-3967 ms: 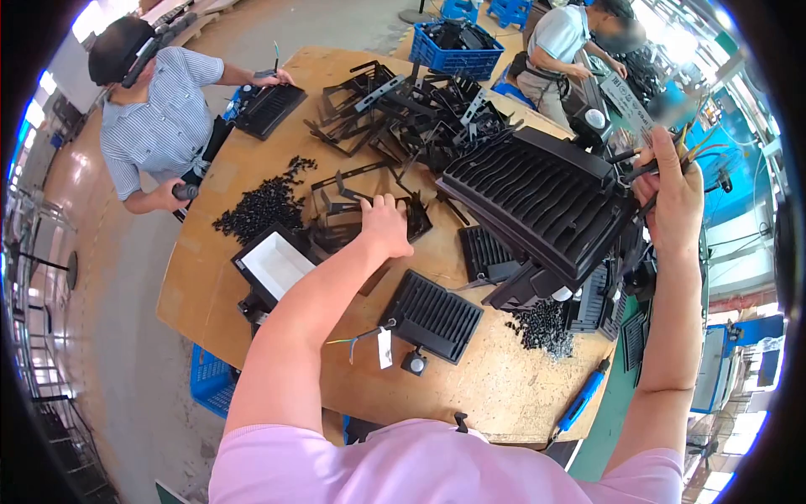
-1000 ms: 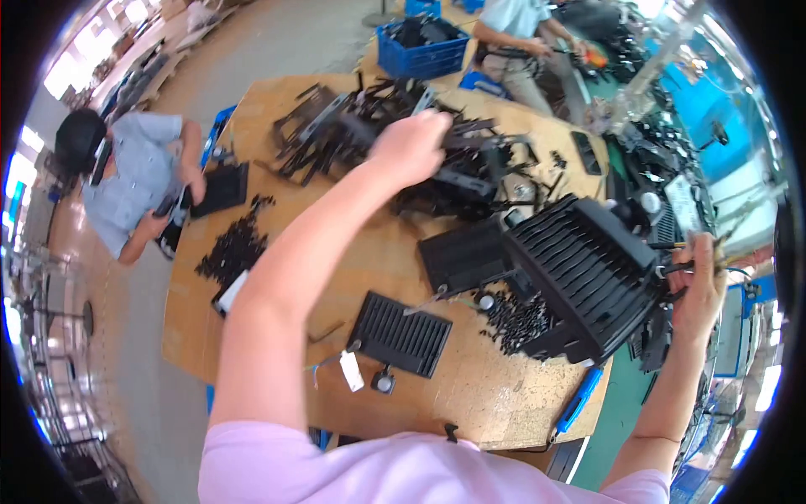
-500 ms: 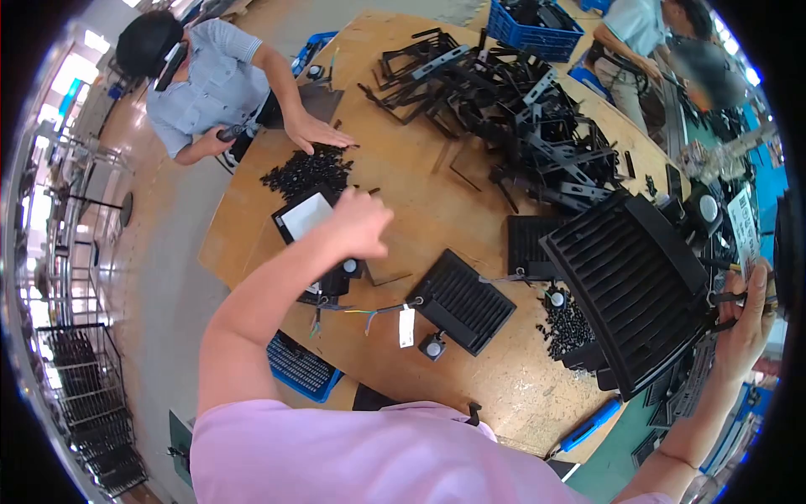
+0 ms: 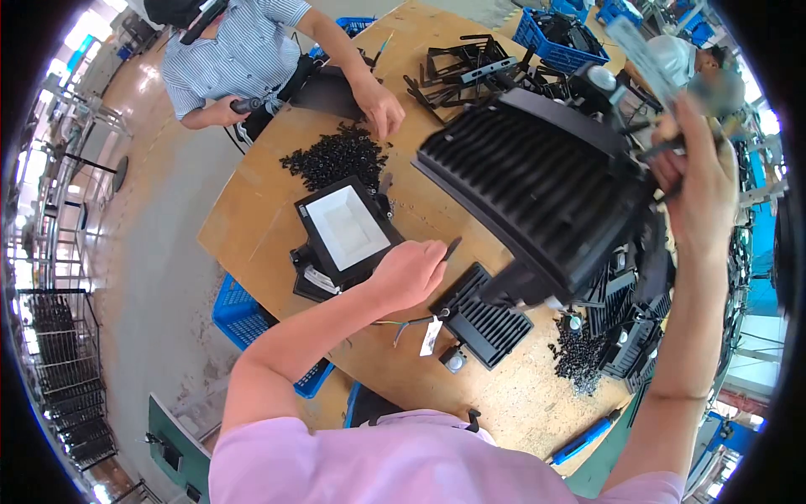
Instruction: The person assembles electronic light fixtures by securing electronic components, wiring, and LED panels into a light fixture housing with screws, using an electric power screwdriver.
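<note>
My right hand [image 4: 697,181] is raised at the right, its fingers closed round the cable and label of a large black finned lamp [image 4: 537,176], which hangs tilted over the table. My left hand [image 4: 410,273] is over the middle of the table, fingers pinched on a small dark piece [image 4: 453,249]. Just left of that hand lies a black floodlight [image 4: 347,227] with its pale face up. A smaller finned lamp [image 4: 487,317] with a white tag [image 4: 431,336] rests on the table below the raised lamp.
Across the wooden table [image 4: 243,227], a co-worker's hand [image 4: 380,105] is by a pile of small black parts [image 4: 334,160]. Black brackets [image 4: 470,71] and a blue crate [image 4: 561,40] are at the back. Small screws [image 4: 579,357] and a blue tool [image 4: 588,435] lie at the lower right.
The large lamp has moved left and up with my right hand. My left hand has moved right and down, now with a small dark piece. The co-worker's hand has drawn its fingers in.
</note>
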Demonstrator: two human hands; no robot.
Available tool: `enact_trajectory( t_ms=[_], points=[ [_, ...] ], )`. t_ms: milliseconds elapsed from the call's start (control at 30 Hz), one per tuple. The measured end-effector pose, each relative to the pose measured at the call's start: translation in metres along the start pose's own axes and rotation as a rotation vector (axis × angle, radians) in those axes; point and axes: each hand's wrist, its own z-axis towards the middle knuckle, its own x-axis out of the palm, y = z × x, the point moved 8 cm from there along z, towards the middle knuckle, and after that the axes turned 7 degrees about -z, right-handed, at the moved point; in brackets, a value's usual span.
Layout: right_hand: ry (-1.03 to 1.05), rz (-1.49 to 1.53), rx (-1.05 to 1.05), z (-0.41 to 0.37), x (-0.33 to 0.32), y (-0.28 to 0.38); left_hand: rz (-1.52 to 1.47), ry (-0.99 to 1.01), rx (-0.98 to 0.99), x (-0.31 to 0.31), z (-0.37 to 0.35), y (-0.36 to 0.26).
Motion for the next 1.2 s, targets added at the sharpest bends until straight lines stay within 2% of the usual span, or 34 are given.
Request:
enact_trajectory(
  t_ms=[33,100,133,167,233,333,367,500,633,767,967,1067,1200],
  points=[
    [0.071,0.045,-0.004,0.007,0.016,-0.006,-0.06,-0.049,0.071,-0.002,0.001,-0.005],
    [-0.009,-0.003,-0.007,0.011,0.048,-0.008,-0.183,-0.151,0.215,-0.001,-0.002,-0.015],
    [0.015,-0.078,-0.029,0.014,0.062,-0.01,-0.127,-0.192,0.281,0.006,-0.007,-0.019],
    [0.037,-0.154,-0.05,0.018,0.075,-0.013,-0.21,-0.352,0.395,-0.006,-0.011,-0.035],
    [0.147,-0.135,-0.045,0.024,0.103,-0.024,-0.145,-0.332,0.358,0.005,-0.011,-0.026],
    [0.192,-0.076,0.021,0.037,0.129,-0.04,-0.161,-0.394,0.279,0.003,-0.018,-0.022],
    [0.18,-0.082,0.065,0.038,0.136,-0.042,-0.186,-0.322,0.287,0.009,-0.022,-0.024],
    [0.237,-0.08,0.031,0.055,0.165,-0.066,-0.192,-0.09,0.295,0.027,-0.031,-0.031],
    [0.301,-0.33,0.015,0.043,0.185,-0.087,-0.099,0.152,0.209,0.063,-0.038,-0.003],
    [0.281,-0.26,0.036,0.032,0.194,-0.119,-0.088,0.146,0.171,0.062,-0.032,-0.001],
    [0.335,-0.4,0.022,0.003,0.21,-0.17,-0.067,0.188,0.096,0.076,-0.026,0.01],
    [0.376,-0.402,0.082,-0.014,0.219,-0.183,0.007,0.206,0.067,0.08,-0.022,0.012],
    [0.343,-0.465,0.007,-0.02,0.233,-0.204,0.02,0.19,0.067,0.08,-0.015,0.009]
  ],
)
